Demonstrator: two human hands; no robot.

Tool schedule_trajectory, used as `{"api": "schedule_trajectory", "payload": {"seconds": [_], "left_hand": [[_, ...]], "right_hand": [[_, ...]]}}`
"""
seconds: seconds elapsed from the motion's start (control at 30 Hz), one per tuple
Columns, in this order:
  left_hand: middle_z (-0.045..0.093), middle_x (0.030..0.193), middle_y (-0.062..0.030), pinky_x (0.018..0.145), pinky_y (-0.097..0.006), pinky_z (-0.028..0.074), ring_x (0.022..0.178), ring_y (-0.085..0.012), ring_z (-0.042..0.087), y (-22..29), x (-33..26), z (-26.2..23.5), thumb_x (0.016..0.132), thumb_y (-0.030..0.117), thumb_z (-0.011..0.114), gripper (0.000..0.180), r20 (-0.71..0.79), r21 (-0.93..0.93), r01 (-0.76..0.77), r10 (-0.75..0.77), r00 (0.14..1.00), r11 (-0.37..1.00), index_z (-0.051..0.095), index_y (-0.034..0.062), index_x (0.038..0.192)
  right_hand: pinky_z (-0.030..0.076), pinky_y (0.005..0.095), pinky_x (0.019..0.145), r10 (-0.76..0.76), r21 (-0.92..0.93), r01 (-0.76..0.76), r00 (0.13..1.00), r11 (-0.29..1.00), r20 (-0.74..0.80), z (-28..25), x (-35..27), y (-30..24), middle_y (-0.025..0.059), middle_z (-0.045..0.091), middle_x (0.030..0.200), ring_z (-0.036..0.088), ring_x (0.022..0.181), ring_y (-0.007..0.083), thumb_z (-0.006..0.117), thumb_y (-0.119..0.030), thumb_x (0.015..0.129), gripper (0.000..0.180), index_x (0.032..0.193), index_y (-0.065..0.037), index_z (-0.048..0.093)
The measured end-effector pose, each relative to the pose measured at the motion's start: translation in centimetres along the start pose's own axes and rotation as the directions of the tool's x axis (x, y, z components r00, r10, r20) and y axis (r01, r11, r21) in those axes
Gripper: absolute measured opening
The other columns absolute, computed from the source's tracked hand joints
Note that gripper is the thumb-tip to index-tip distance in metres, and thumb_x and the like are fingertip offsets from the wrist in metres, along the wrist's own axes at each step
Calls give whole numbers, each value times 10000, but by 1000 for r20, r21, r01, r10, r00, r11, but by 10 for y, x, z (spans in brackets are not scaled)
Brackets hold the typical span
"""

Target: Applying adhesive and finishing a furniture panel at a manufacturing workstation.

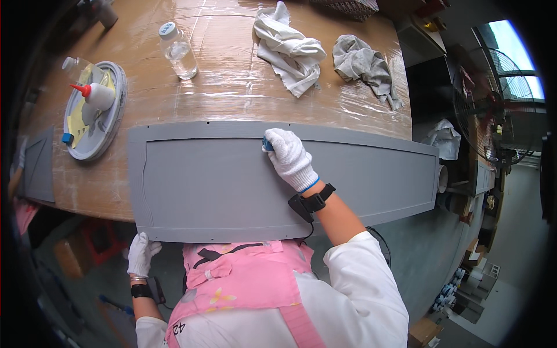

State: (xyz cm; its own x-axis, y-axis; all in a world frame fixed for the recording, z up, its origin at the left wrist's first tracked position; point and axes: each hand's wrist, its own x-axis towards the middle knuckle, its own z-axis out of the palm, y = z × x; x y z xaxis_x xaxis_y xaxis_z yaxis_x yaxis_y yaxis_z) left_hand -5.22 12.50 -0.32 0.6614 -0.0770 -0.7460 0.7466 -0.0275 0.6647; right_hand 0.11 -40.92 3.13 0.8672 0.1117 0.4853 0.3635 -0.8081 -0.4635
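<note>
A long grey framed panel (232, 185) lies across the near side of the table, its front edge against my pink apron. My right hand (288, 159), in a white knitted glove, is closed round a small blue piece (267, 144) at the panel's far inner frame edge. Most of that piece is hidden by the fingers, so its kind cannot be made out. At the panel's near left corner, my left hand (142, 254), also gloved, grips the edge. A thin dark line runs along the frame's inner left side.
On the film-covered table (220, 75) stand a clear capped bottle (179, 53) and a round grey lid (119, 95) bearing a white red-tipped glue bottle (100, 96). Beyond the panel lie a white rag (290, 49) and a grey rag (362, 64). A fan (493, 107) stands at right.
</note>
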Motion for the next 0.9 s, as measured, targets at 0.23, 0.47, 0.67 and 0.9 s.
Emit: {"api": "schedule_trajectory", "payload": {"seconds": [0.23,0.47,0.67,0.9], "left_hand": [[623,998,-74,770,-379,566,809,-192,649,0,3,-4,959,476,580,520,25,61,22,-24,999,998,529,53,1257],[658,999,-79,764,-349,571,787,-169,659,10,7,-4,976,432,567,474,79,116,24,-33,996,993,552,35,1233],[665,1069,-91,781,-342,568,841,-177,672,17,5,-5,980,400,572,478,132,128,12,-29,991,992,544,18,1266],[665,1078,-83,830,-315,553,878,-164,671,25,7,-11,937,416,643,505,227,100,-4,-19,974,995,582,1,1220]], "right_hand": [[502,430,788,33,-140,-31,999,990,11,-11,-27,20,163,617,1005,615,892,361,642,87,664,498,1130,-26,510],[481,436,724,-24,11,24,1000,1000,20,70,44,-56,137,581,917,579,800,339,647,73,660,489,1118,-14,502],[500,415,691,-19,-104,23,999,994,38,42,19,-29,131,597,892,607,784,331,645,111,614,546,1123,-20,502],[493,423,701,-73,-7,72,997,997,-19,117,77,-97,128,587,879,594,788,331,642,99,641,505,1118,-10,515]]}}
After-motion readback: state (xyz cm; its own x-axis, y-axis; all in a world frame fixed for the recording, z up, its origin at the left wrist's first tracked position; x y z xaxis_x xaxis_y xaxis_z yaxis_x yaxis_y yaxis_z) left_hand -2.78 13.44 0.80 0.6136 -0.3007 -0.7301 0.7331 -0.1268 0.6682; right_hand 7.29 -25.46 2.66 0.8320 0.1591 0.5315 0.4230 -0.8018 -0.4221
